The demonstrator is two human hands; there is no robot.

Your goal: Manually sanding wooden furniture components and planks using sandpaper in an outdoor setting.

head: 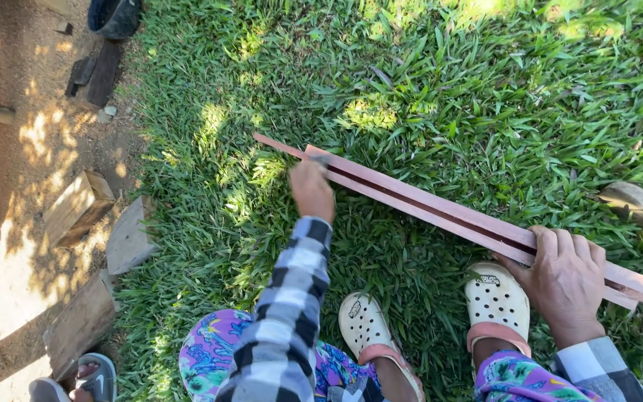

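Two reddish wooden strips lie slantwise on grass, one hand at each end.

At far left, wood offcuts (pixel 76 208) sit on bare dirt along the lawn's edge, near a grey sandal (pixel 92 378). The left hand (pixel 311 190) is clenched around a small tool pressed to the upper end of the wooden strips (pixel 440 210). Open grass (pixel 448 97) spreads beyond them. Two white clogs (pixel 494 298) stand just below. The right hand (pixel 564 277) lies flat, fingers spread, pinning the strips' lower end; its grip grasps nothing.
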